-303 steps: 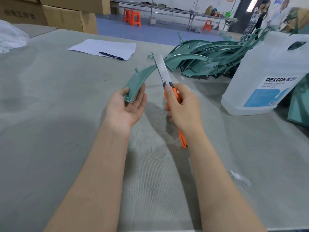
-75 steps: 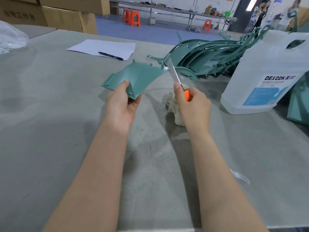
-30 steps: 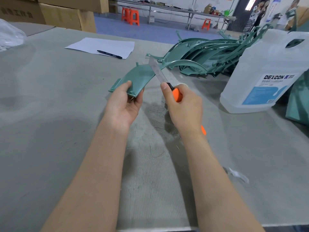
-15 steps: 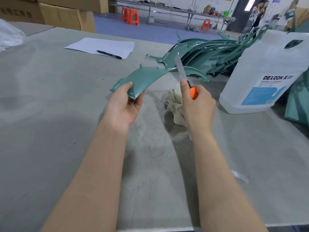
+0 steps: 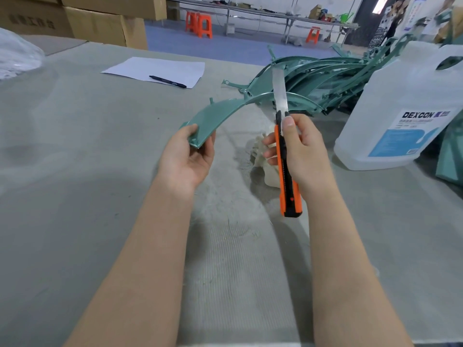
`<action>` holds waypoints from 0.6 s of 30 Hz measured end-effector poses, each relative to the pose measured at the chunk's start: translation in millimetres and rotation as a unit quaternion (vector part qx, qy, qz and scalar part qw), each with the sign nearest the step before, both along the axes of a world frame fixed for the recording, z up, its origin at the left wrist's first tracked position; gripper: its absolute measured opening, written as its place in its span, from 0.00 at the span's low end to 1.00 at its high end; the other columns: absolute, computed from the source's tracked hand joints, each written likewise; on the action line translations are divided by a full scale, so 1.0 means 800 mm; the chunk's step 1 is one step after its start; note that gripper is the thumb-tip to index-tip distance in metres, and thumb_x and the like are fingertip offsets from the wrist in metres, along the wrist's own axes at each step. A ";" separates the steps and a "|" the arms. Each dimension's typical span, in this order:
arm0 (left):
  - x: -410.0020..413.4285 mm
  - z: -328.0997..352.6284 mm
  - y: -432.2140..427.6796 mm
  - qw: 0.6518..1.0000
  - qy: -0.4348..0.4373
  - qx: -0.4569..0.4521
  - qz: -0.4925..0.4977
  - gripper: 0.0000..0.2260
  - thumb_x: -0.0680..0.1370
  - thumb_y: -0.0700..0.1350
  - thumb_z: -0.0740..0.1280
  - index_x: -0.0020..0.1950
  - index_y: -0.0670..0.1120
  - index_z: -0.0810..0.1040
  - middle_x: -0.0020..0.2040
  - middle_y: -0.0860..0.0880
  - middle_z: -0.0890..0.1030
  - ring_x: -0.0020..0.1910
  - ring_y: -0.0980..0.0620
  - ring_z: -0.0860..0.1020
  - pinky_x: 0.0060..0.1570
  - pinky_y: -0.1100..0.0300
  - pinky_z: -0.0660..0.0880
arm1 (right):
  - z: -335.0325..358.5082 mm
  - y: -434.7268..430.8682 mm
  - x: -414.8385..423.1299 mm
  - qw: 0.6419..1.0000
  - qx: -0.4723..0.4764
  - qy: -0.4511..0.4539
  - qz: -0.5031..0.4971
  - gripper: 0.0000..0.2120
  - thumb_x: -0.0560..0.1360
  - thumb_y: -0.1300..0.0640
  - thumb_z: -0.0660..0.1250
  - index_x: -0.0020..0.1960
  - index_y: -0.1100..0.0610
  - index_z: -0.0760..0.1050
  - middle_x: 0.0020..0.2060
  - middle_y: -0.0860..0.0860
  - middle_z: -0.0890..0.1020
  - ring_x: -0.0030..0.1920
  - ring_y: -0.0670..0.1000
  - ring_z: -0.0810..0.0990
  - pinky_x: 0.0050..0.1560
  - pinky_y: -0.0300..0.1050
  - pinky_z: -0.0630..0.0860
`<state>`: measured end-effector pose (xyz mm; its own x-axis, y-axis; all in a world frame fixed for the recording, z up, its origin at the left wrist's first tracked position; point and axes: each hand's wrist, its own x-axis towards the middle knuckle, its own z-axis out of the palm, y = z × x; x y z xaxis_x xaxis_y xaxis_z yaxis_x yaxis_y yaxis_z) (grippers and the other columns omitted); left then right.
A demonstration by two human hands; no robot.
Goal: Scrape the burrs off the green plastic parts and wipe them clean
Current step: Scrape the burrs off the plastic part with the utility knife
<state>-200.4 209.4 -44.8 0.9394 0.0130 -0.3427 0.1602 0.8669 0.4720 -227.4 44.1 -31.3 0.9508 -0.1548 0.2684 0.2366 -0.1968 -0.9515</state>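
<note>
Scraping a green part with a knife above the worktop (image 5: 75, 196).
The left hand (image 5: 186, 156) pinches the curved green part (image 5: 225, 108) by its near end; the right hand (image 5: 300, 154) grips the orange utility knife (image 5: 285, 159), blade upright against the part's arch.

This is a factory workshop or assembly hall. A wide table (image 5: 75, 171) covered in grey felt carries a heap of identical green plastic parts (image 5: 325, 78), with a large white solvent jug (image 5: 406, 116) just beside the heap. Behind the table stand stacked cardboard cartons (image 5: 100, 23), a blue floor (image 5: 225, 46), orange plastic stools (image 5: 199, 23) and a long metal workbench (image 5: 275, 15) cluttered with supplies.
</note>
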 end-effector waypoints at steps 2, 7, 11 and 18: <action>-0.001 0.001 -0.002 1.000 -0.001 0.007 -0.009 0.03 0.79 0.38 0.62 0.47 0.42 0.75 0.45 0.42 0.80 0.26 0.51 0.80 0.24 0.69 0.74 | -0.002 0.000 0.002 1.000 0.006 0.019 0.000 0.13 0.85 0.55 0.50 0.52 0.61 0.69 0.34 0.56 0.79 0.29 0.51 0.76 0.31 0.44 0.74; -0.002 0.003 -0.004 1.000 -0.002 0.015 -0.005 0.05 0.79 0.37 0.62 0.45 0.44 0.75 0.36 0.44 0.80 0.25 0.51 0.80 0.22 0.69 0.72 | -0.005 -0.001 0.003 0.999 0.012 0.036 0.012 0.17 0.85 0.50 0.50 0.42 0.56 0.68 0.26 0.51 0.76 0.22 0.50 0.72 0.26 0.45 0.69; -0.003 0.004 -0.003 1.000 -0.004 0.018 -0.005 0.04 0.78 0.37 0.62 0.45 0.44 0.76 0.29 0.45 0.81 0.25 0.52 0.80 0.22 0.69 0.72 | -0.006 -0.002 0.003 0.998 -0.001 0.049 0.036 0.16 0.84 0.49 0.52 0.44 0.57 0.69 0.24 0.50 0.75 0.22 0.50 0.71 0.27 0.45 0.68; -0.004 0.004 -0.002 1.000 -0.004 0.015 0.007 0.06 0.78 0.37 0.62 0.43 0.43 0.76 0.29 0.45 0.81 0.25 0.52 0.80 0.22 0.69 0.72 | -0.008 0.000 0.002 0.995 -0.010 0.045 0.088 0.15 0.84 0.52 0.52 0.46 0.60 0.70 0.25 0.52 0.74 0.21 0.50 0.70 0.24 0.41 0.66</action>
